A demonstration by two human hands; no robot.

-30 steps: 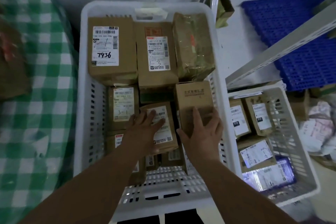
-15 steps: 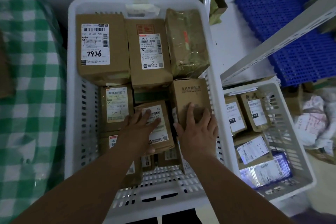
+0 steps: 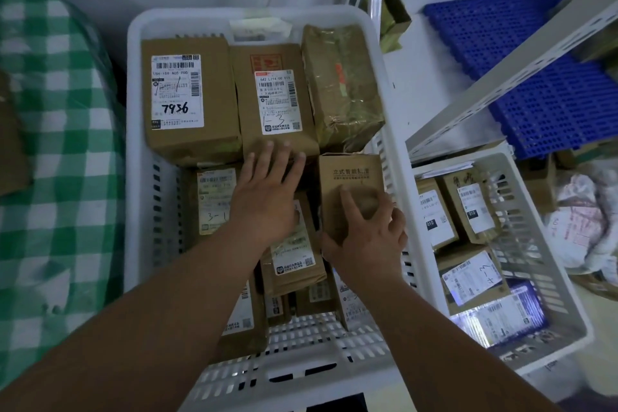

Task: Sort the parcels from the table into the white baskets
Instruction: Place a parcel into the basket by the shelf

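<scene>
A green checked cloth point(image 3: 50, 177) is lying left of the big white basket point(image 3: 133, 144), which is holding brown parcels. The left hand point(image 3: 267, 197) is lying flat with straight fingers, its tips touching the parcel marked 1-3 point(image 3: 274, 100). The right hand point(image 3: 368, 237) is gripping a small printed box point(image 3: 351, 177) by the basket's right wall, and a 2nd basket point(image 3: 535, 244) with parcels is standing further right.
</scene>
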